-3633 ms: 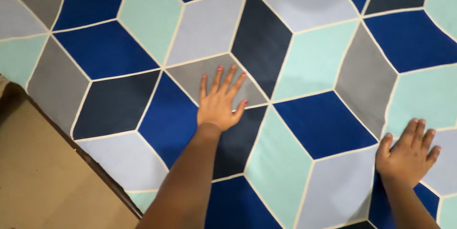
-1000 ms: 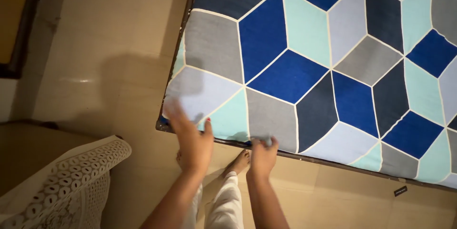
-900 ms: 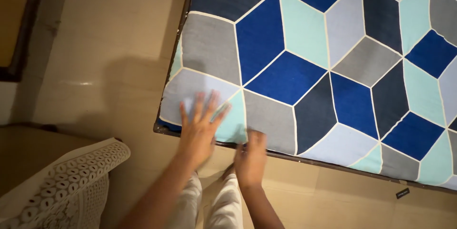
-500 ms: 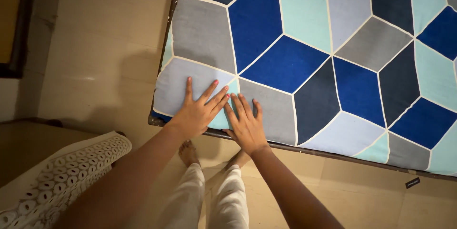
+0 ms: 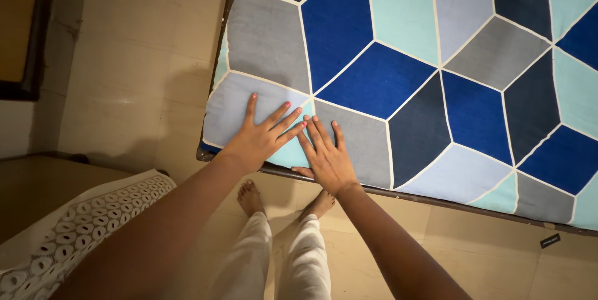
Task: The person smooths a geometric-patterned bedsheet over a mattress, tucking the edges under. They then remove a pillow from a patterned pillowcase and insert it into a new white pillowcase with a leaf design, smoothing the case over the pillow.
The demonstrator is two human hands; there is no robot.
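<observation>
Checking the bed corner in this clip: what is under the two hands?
The left hand and right hand lie flat on the patterned sheet. A dark bed frame edges it; whatever lies beneath the sheet is covered.

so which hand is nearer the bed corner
Left. The left hand lies flat on the sheet right by the bed corner. The right hand lies flat beside it, farther along the near edge.

bed (image 5: 246, 164) with a patterned sheet (image 5: 405, 69)
the sheet of blue, grey and mint diamonds lay flat over it, 2 hands pressed on its corner.
</observation>
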